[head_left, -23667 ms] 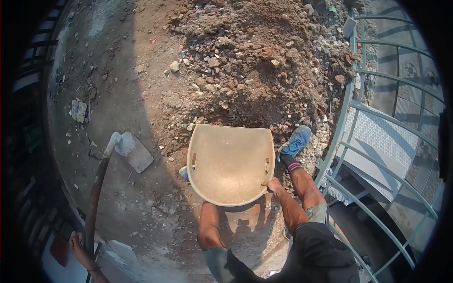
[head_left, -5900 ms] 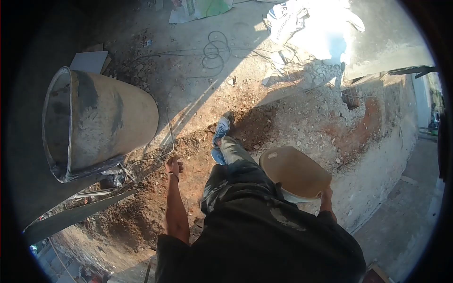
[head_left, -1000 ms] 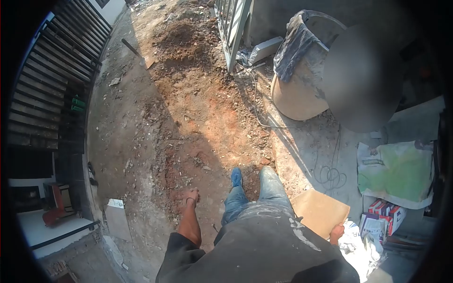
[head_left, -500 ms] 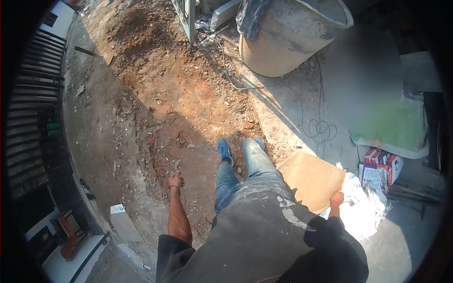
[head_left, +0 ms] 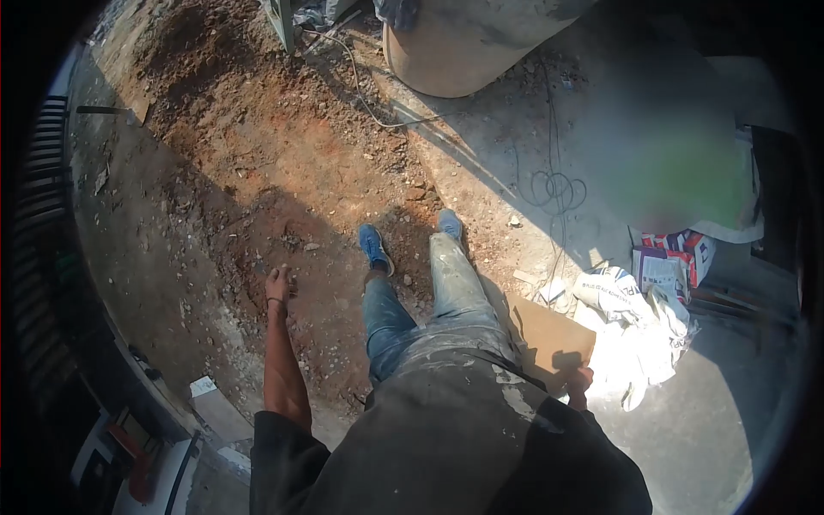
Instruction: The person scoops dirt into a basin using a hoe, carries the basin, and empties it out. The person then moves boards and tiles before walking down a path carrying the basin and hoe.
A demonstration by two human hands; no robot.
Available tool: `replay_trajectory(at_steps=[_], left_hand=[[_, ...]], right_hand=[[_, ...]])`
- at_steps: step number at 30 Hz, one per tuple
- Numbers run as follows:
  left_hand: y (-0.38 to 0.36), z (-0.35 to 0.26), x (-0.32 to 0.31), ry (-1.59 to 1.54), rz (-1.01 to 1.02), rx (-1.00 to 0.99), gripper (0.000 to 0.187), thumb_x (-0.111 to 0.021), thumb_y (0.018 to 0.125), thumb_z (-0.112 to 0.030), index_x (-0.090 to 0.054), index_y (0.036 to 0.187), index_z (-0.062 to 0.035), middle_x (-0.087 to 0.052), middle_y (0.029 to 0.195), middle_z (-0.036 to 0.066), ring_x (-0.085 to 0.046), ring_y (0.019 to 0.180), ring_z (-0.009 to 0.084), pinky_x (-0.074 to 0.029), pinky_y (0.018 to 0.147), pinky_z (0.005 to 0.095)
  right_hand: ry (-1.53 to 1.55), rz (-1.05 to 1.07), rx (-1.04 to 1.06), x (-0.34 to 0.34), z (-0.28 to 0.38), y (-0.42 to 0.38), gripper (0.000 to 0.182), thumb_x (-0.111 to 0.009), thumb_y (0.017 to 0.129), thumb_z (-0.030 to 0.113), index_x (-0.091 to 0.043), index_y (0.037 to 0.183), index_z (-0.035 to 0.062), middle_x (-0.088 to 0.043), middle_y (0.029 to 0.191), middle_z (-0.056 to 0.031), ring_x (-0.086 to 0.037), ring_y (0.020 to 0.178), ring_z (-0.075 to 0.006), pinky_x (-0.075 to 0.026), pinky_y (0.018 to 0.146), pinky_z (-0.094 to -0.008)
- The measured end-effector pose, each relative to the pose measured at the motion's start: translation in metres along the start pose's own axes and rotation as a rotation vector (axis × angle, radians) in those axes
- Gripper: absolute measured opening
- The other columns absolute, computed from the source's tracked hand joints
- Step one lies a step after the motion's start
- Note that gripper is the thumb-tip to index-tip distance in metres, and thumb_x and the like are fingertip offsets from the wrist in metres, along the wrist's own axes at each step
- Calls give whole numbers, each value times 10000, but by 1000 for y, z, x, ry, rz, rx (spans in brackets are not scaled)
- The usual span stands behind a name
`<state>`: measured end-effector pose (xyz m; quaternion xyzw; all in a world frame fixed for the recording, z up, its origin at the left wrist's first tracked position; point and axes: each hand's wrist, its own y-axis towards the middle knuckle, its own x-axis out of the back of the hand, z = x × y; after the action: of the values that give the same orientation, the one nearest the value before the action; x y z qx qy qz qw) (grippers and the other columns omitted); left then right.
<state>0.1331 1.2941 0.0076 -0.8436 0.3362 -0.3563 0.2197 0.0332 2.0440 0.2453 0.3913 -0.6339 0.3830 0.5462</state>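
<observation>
Gripping the pan [head_left: 549, 336] rim at lower right, right hand [head_left: 578, 378] closed; left hand [head_left: 277, 281] loose, empty, centre left. Pan: rigid, seemingly light, empty; best held by the rim.

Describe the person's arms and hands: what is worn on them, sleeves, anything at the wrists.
Both hands are bare, no gloves. The left hand has a thin dark band at the wrist, and the forearm is uncovered up to a dark sleeve. The right hand shows below a dark sleeve too; its wrist is mostly hidden.
</observation>
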Motion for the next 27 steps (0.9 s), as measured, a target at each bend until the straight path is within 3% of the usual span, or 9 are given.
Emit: replay_trajectory(at_steps=[2, 5, 9, 13, 14, 16, 19, 24, 27], left_hand=[[-19, -67, 2, -126, 59, 68, 267, -483, 850, -325, -543, 923, -75, -536, 649, 32, -497, 486, 110, -373, 414, 251], [-48, -113, -8, -294, 66, 96, 260, -496, 849, -326, -546, 908, -78, -533, 638, 23, -492, 480, 95, -359, 404, 230], [-35, -69, -41, -447, 71, 176, 254, -506, 846, -325, -536, 910, -81, -515, 611, 16, -474, 461, 95, -356, 405, 231], [-6, -27, -78, -396, 124, 343, 252, -514, 838, -319, -521, 923, -82, -478, 574, 14, -458, 445, 102, -345, 397, 247], [-13, -15, -79, -372, 142, 368, 252, -514, 838, -319, -521, 923, -82, -478, 574, 14, -458, 445, 102, -345, 397, 247], [-7, -30, -85, -222, 122, 471, 252, -519, 828, -326, -511, 875, -79, -497, 604, 30, -474, 452, 124, -371, 417, 257], [-17, -79, -87, -200, 261, 274, 251, -513, 828, -324, -503, 843, -73, -495, 608, 31, -475, 460, 120, -374, 423, 254], [-33, -116, -88, -214, 224, 145, 254, -507, 833, -322, -502, 829, -68, -493, 599, 23, -474, 457, 112, -370, 413, 251], [-30, -116, -90, -187, 236, 114, 251, -507, 836, -321, -501, 823, -70, -491, 592, 16, -474, 455, 108, -368, 406, 250]], right_hand=[[83, 407, -561, 17, -16, 15, 421, -435, 834, 385, -556, 969, 5, -610, 822, -150, -600, 755, -289, -479, 672, -363], [-58, 294, -285, -14, -55, 22, 486, -392, 858, 416, -572, 908, -33, -604, 832, -195, -589, 752, -330, -461, 690, -388], [-27, 327, -380, -26, -60, 53, 593, -273, 896, 432, -575, 806, -71, -579, 750, -263, -552, 790, -414, -422, 720, -447], [335, 308, -516, 1, -29, 31, 582, -292, 898, 454, -569, 744, -34, -517, 516, -133, -508, 383, -215, -411, 358, -332], [404, 261, -646, 3, -52, 15, 596, -296, 894, 465, -577, 759, -43, -523, 519, -131, -513, 400, -216, -421, 372, -353], [34, 213, -472, -4, -129, -14, 600, -340, 876, 490, -577, 740, -44, -522, 518, -126, -506, 403, -210, -417, 372, -364], [467, 104, -819, 41, -85, -54, 525, -437, 855, 438, -571, 689, -41, -528, 533, -128, -516, 429, -225, -426, 392, -365], [283, 82, -683, 22, -57, -90, 441, -508, 815, 369, -570, 694, -50, -558, 579, -115, -556, 516, -226, -450, 436, -373], [120, 327, -603, 4, -66, -72, 408, -468, 841, 323, -575, 695, -43, -572, 597, -131, -583, 550, -241, -457, 443, -389]])
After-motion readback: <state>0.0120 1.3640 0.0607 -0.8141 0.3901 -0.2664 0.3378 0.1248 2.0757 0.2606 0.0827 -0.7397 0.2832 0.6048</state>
